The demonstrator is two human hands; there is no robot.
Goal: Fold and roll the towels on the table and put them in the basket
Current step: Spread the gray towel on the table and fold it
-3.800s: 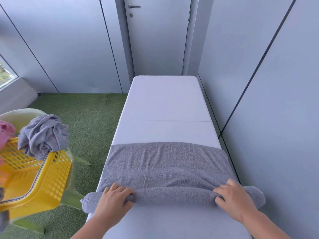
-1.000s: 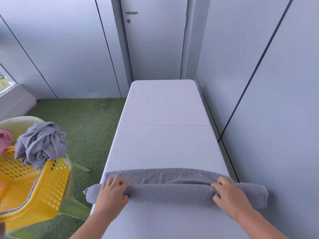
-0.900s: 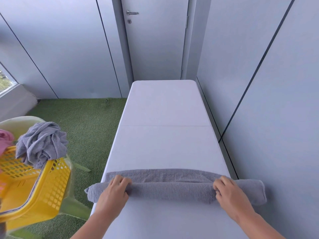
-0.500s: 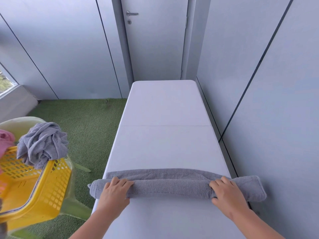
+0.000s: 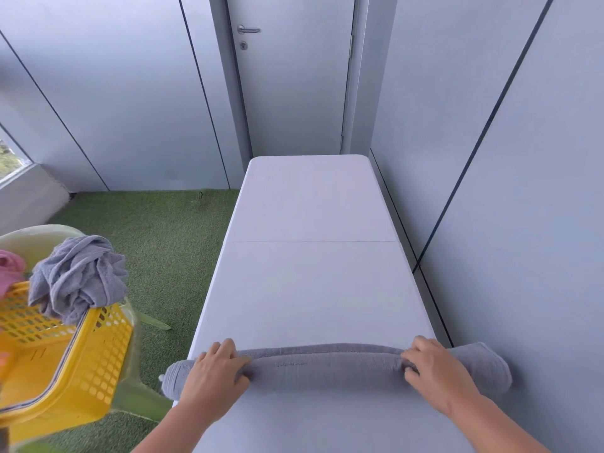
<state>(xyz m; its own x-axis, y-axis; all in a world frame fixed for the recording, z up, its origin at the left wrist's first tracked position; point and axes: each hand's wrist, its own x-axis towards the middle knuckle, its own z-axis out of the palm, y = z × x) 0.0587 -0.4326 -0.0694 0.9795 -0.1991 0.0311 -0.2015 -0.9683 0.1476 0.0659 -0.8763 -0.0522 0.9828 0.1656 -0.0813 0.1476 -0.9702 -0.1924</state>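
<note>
Whereas a broad flat band of cloth lay ahead of the roll a few seconds back, and a narrow strip of it a second ago, the grey towel (image 5: 327, 366) is now wound almost to its end: only a thin lip shows along the far side, and the rest is one long, even cylinder lying crosswise on the near part of the white desk (image 5: 310, 289). Its two ends stick out past the desk's long edges, the left end over the green turf (image 5: 170, 243) and the right end toward the wall. The left hand (image 5: 214, 376) sits near the left end with its fingers arched over the top and down the far side; the right hand (image 5: 438, 371) sits near the right end, its fingers curled into the cloth. Both are closed round the roll rather than lying flat on it. I judge the rolling of this towel to be all but finished, with perhaps one last tuck of that lip left, so the step to come is lifting it and carrying it left to the yellow basket (image 5: 81, 354), which stands well apart from the desk on a pale chair (image 5: 36, 235). A crumpled grey towel (image 5: 78, 276) hangs over the basket's rim beside something pink (image 5: 9, 269). A roll this long may sag or loosen if the hands let go unevenly.
</note>
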